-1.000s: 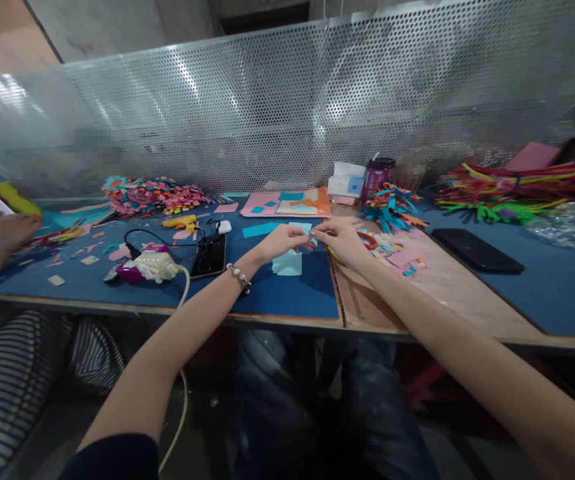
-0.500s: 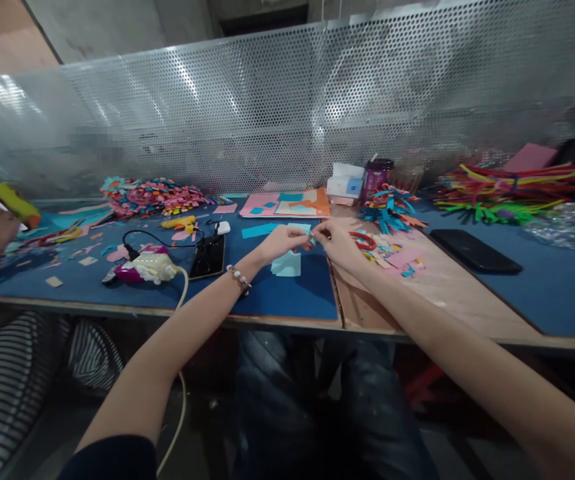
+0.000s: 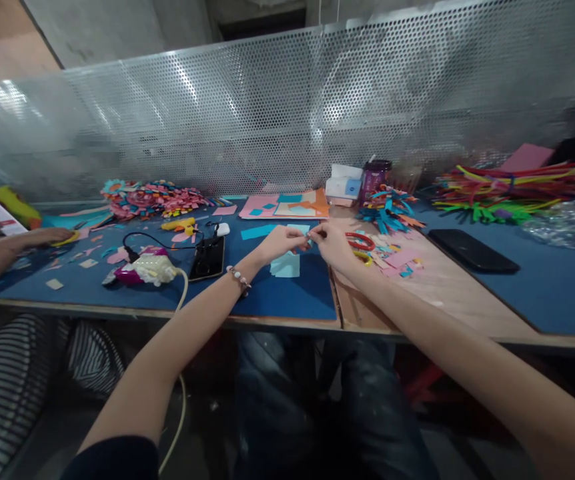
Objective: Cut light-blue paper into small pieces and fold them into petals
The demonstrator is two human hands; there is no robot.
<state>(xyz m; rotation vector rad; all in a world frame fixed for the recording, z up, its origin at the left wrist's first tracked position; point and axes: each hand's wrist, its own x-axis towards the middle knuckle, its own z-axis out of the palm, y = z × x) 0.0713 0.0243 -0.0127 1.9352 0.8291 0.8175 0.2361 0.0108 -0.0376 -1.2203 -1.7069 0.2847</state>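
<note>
My left hand point(image 3: 283, 244) and my right hand point(image 3: 334, 244) meet above the blue mat, both closed in a pinch. Between their fingertips is a small pale-blue piece point(image 3: 310, 241), apparently foam or paper; the fingers cover most of it. Pale-blue squares point(image 3: 286, 266) lie on the mat just below the left hand. Behind the hands is a brighter blue strip point(image 3: 257, 231). Close to the right wrist, a red loop point(image 3: 361, 238) and a yellow loop point(image 3: 364, 257) rest among scraps, looking like scissor handles partly hidden by the wrist.
Left of my arm are a phone point(image 3: 208, 259), a glue-covered purple-and-white object point(image 3: 146, 267) with a cord, and a yellow glue gun point(image 3: 178, 225). Coloured sheets point(image 3: 260, 205) lie behind. A black phone point(image 3: 472, 251) sits right. At far left, a co-worker's hand point(image 3: 50, 236) touches yellow-handled scissors point(image 3: 67, 239).
My hands stay pinched together, with slight finger movement. The yellow loop beside my right wrist now shows more. At far left, the co-worker's hand has reached across to the yellow-handled scissors.
</note>
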